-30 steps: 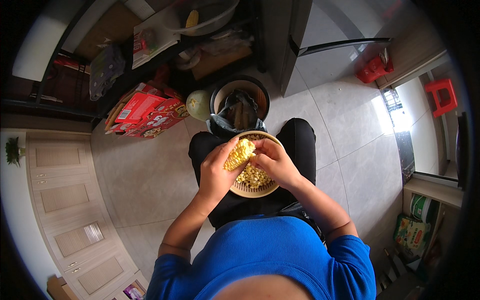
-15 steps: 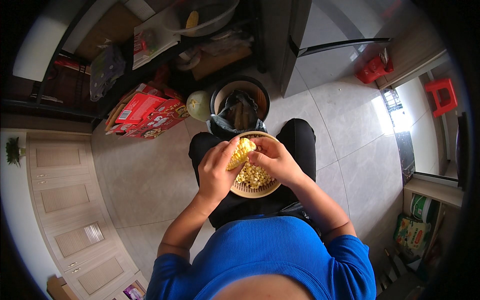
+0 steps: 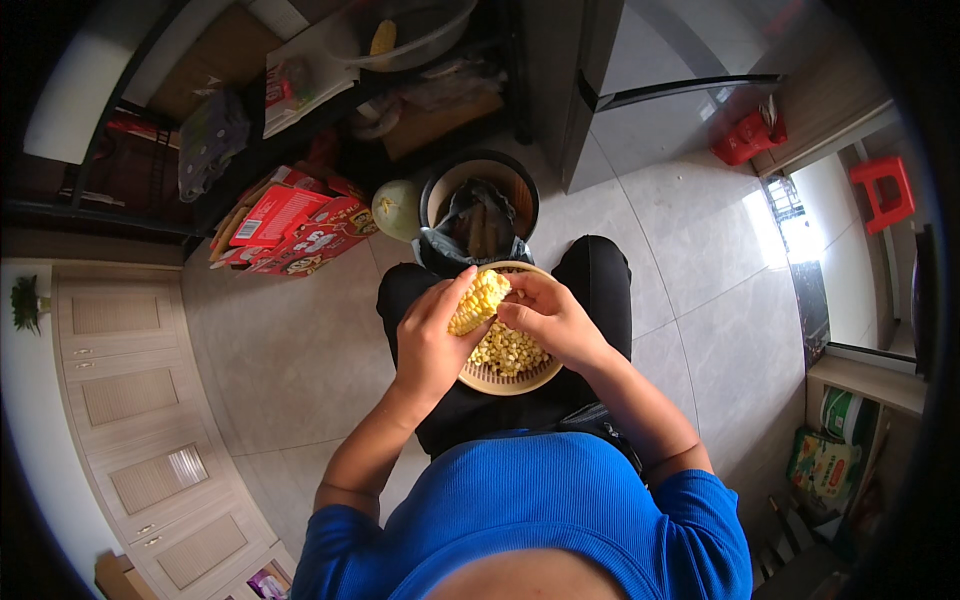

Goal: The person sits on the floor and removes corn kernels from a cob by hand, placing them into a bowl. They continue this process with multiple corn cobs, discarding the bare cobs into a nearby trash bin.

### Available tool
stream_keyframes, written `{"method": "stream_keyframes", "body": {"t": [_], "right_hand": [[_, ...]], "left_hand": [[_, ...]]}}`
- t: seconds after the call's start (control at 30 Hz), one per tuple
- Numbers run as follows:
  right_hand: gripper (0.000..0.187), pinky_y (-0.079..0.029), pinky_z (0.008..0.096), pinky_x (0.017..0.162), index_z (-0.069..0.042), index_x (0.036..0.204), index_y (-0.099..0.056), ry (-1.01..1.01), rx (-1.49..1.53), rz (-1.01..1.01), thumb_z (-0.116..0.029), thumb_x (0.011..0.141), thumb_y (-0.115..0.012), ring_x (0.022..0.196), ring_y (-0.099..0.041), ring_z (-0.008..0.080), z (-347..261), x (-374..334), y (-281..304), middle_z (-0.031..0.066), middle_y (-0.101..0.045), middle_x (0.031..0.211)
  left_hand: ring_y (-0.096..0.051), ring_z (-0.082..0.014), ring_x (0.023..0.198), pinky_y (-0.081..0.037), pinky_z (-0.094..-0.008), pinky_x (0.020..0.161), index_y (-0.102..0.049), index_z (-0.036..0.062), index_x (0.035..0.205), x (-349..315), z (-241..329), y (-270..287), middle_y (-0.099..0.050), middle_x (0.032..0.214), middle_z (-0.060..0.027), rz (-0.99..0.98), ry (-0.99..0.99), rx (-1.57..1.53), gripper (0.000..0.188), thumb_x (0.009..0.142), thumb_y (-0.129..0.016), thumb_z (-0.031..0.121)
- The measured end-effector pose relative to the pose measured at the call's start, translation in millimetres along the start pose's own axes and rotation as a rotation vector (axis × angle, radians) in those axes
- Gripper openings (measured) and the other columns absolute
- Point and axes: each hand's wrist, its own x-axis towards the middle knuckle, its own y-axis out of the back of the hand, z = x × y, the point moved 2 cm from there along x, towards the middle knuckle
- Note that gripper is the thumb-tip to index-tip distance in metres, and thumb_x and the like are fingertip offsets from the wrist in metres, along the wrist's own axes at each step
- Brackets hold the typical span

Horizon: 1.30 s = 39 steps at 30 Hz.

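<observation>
Corn cob: yellow, tilted, held above the near rim of the bowl, between the two hands.
Left hand: wrapped around the cob's lower end, fingers curled shut on it, thumb along its side.
Right hand: fingers bent, thumb and fingertips pressed against the cob's upper end — a partial pinch rather than a full grasp.
Loose kernels: heaped just under the right hand, inside the bowl.
Woven bowl: round, tan, resting on the person's lap below both hands.
Black bucket: just beyond the hands, lined with a dark bag.
Pale melon: left of the bucket, on the floor.
Red boxes: further left — stacked by the shelf.
</observation>
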Motion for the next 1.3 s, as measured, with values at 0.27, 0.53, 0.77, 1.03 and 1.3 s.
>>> {"method": "stream_keyframes", "body": {"t": [0.27, 0.53, 0.77, 1.03, 1.3], "right_hand": [[0.035, -0.047, 0.0235, 0.072, 0.008, 0.104, -0.051, -0.056, -0.169, 0.044, -0.014, 0.08, -0.062, 0.079, -0.057, 0.0105, 18, 6, 13, 0.0074, -0.059, 0.088], [0.03, -0.047, 0.0244, 0.073, 0.009, 0.102, -0.052, -0.026, -0.336, 0.039, -0.011, 0.079, -0.056, 0.08, -0.057, 0.0113, 19, 9, 16, 0.0092, -0.06, 0.086], [0.031, -0.047, 0.0233, 0.076, 0.009, 0.108, -0.049, -0.069, -0.135, 0.028, -0.006, 0.081, -0.054, 0.083, -0.057, 0.0109, 11, 3, 10, 0.0081, -0.059, 0.091], [0.036, -0.047, 0.0231, 0.074, 0.008, 0.107, -0.049, -0.063, -0.127, -0.036, -0.012, 0.08, -0.063, 0.083, -0.057, 0.0103, 14, 6, 14, 0.0075, -0.058, 0.091], [0.033, -0.047, 0.0246, 0.071, 0.011, 0.098, -0.054, -0.07, -0.317, -0.062, -0.013, 0.076, -0.062, 0.078, -0.057, 0.0116, 13, 9, 21, 0.0095, -0.059, 0.085]], "left_hand": [[-0.059, -0.0277, 0.085, -0.048, -0.0354, 0.074, -0.055, 0.0084, 0.114, -5, -1, -6, -0.06, 0.094, -0.0104, -0.085, -0.061, 0.117, 0.057, 0.061, -0.074, 0.005], [-0.06, -0.0286, 0.085, -0.049, -0.0347, 0.074, -0.056, 0.0058, 0.112, 0, -2, -5, -0.061, 0.095, -0.0124, -0.132, -0.035, 0.067, 0.054, 0.062, -0.074, 0.004], [-0.061, -0.0279, 0.086, -0.049, -0.034, 0.074, -0.055, 0.0049, 0.112, 2, -5, -2, -0.061, 0.096, -0.0128, -0.132, 0.0, -0.013, 0.054, 0.061, -0.074, 0.001], [-0.06, -0.0276, 0.083, -0.049, -0.0351, 0.073, -0.055, 0.0095, 0.114, 1, -1, 1, -0.06, 0.094, -0.0107, -0.156, -0.086, 0.108, 0.056, 0.062, -0.074, 0.007], [-0.061, -0.029, 0.084, -0.05, -0.0355, 0.073, -0.057, 0.0079, 0.111, 5, -4, 2, -0.061, 0.094, -0.012, -0.268, -0.053, 0.046, 0.052, 0.062, -0.074, 0.008]]}}
